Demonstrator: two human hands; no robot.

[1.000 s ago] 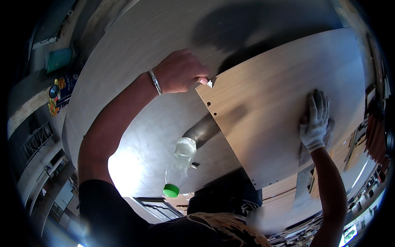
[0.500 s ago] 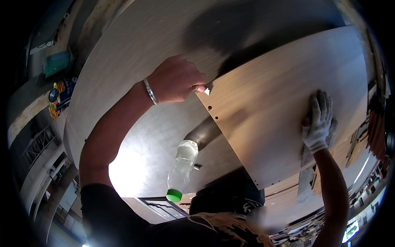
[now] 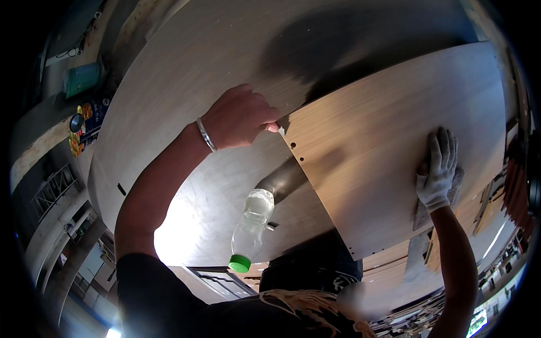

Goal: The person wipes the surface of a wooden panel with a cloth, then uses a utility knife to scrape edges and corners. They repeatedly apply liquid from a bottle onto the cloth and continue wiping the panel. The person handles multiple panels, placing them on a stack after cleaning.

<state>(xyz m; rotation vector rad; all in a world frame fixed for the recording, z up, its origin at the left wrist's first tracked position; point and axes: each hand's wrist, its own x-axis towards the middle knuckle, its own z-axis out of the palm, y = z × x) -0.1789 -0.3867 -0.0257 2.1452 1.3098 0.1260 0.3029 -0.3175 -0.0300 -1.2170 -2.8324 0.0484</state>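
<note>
A light wood-grain board (image 3: 372, 163) with several small dark holes near its edges lies on a large grey-brown sheet (image 3: 191, 112). At the board's left corner, my bare left hand (image 3: 242, 117), with a silver bangle on its wrist, pinches a small white scrap (image 3: 282, 131). My right hand (image 3: 440, 166), in a white knitted glove, lies flat on the board's right part with its fingers stretched out. A greyish cloth (image 3: 422, 213) shows from under that palm.
Left of the board is a clear bottle (image 3: 252, 219) with a green cap and liquid inside, beside a small dark piece (image 3: 273, 226). A green container (image 3: 83, 79) and a colourful package (image 3: 90, 121) sit past the sheet's left edge. Wood strips (image 3: 389, 262) lie at lower right.
The view has shifted slightly. My left hand has moved slightly down, still pinching the white scrap at the corner. My right hand stays flat on the board.
</note>
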